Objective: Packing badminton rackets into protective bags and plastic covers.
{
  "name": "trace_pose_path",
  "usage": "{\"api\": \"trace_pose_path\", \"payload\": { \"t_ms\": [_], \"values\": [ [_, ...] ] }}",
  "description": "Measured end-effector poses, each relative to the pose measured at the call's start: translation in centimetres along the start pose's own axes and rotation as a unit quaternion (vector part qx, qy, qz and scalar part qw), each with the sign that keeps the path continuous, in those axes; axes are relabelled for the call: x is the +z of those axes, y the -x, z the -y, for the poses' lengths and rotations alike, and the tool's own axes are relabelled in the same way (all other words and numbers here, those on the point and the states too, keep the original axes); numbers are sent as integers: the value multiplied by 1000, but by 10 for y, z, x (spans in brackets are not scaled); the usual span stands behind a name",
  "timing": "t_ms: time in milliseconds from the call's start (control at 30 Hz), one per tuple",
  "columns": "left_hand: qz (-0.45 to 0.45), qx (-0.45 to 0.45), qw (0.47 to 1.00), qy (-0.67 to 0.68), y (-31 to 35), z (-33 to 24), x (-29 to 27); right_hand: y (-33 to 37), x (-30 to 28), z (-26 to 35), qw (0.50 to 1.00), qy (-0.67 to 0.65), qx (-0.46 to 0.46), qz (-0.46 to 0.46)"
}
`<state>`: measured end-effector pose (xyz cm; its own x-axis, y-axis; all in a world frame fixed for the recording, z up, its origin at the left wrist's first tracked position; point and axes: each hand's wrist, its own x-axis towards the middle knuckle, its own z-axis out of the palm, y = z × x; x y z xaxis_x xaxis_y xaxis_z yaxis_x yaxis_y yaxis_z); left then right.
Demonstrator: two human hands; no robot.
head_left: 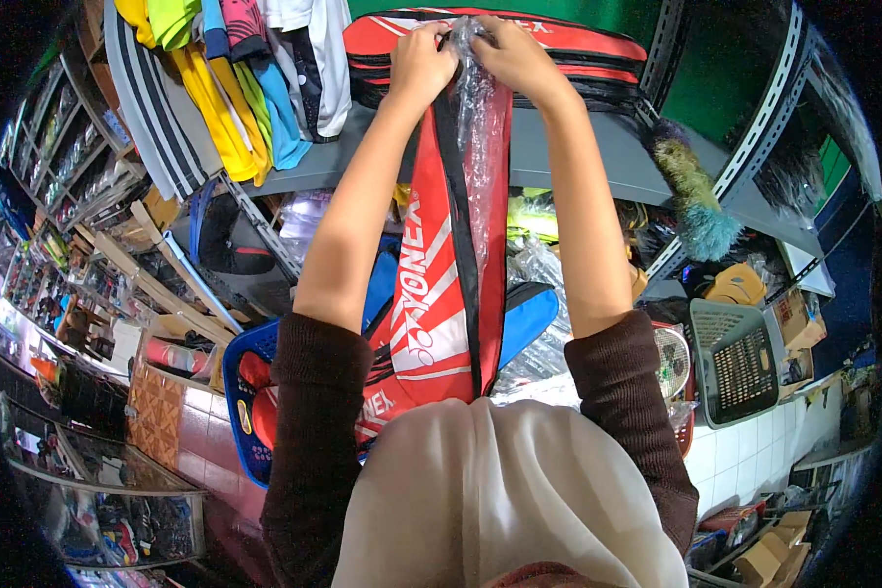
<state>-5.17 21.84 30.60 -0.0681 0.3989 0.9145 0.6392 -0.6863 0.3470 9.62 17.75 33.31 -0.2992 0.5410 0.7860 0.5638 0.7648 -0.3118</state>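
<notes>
A long red, white and black racket bag [431, 265] hangs upright in front of me, its narrow end up at the grey shelf. Crumpled clear plastic [475, 127] runs down its upper part. My left hand [423, 69] pinches the top of the bag at its left edge, fingertips partly hidden. On the other side, my right hand [517, 61] has its fingers curled on the bag's top end, against the plastic. Both arms reach far forward, with the hands close together. The bag's lower end passes out of sight near my body.
More red racket bags [598, 49] lie on the grey shelf [598, 147] behind my hands. Sports clothes [216, 98] hang at left. A fluffy duster [701, 206] hangs at right. Below are a blue basket [235, 392], a grey-green basket [735, 363] and a blue bag [529, 318].
</notes>
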Motion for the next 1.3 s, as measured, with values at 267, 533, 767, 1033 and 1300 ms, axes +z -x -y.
{"api": "trace_pose_path", "payload": {
  "t_ms": [267, 533, 767, 1033, 1300],
  "values": [
    [20, -63, 996, 61, 8, -39, -7, -16, -29, -14, 977, 190, 17, 92],
    [7, -32, 972, 234, 34, -56, -6, 12, 12, -43, 977, -159, -7, -142],
    [-36, -21, 927, 373, 31, -51, -6, 4, 13, -18, 987, 2, 79, -141],
    [-105, -60, 898, 424, 21, -84, -17, 10, 18, 43, 953, 108, 150, -239],
    [-87, -82, 816, 565, 8, -106, -52, 16, -5, 77, 854, -504, 127, -31]
  ]
}}
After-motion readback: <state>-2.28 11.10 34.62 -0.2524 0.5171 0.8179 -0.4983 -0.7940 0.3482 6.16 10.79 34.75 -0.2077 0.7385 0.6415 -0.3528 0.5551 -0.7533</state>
